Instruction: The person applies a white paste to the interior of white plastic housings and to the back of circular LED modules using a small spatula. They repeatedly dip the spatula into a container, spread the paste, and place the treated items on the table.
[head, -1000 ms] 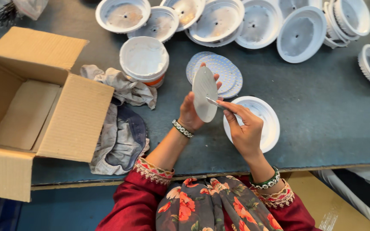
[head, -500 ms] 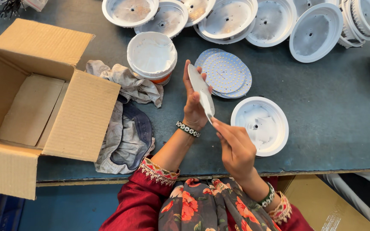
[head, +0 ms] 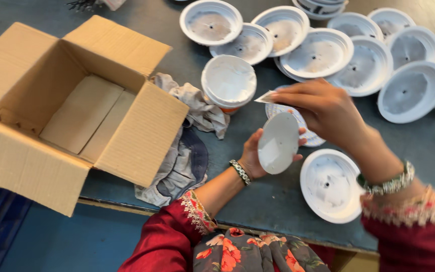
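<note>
A white disc [head: 278, 143] stands on edge above the dark blue-grey counter [head: 258, 201], gripped by the left hand [head: 258, 157], whose fingers wrap its rim from 8 o'clock. The right hand [head: 323, 112], at 1 o'clock of the disc, pinches a small white strip [head: 264, 97]. A white dish [head: 331, 185] lies at 4 o'clock, more dishes [head: 323, 53] at 12, rags [head: 187, 151] and an open carton [head: 71, 111] at 9.

We see a small workshop for assembly: many same white round housings [head: 323, 53] lie on a dark worktop [head: 237, 201], beside an open cardboard box [head: 76, 111] and rags [head: 187, 156].
</note>
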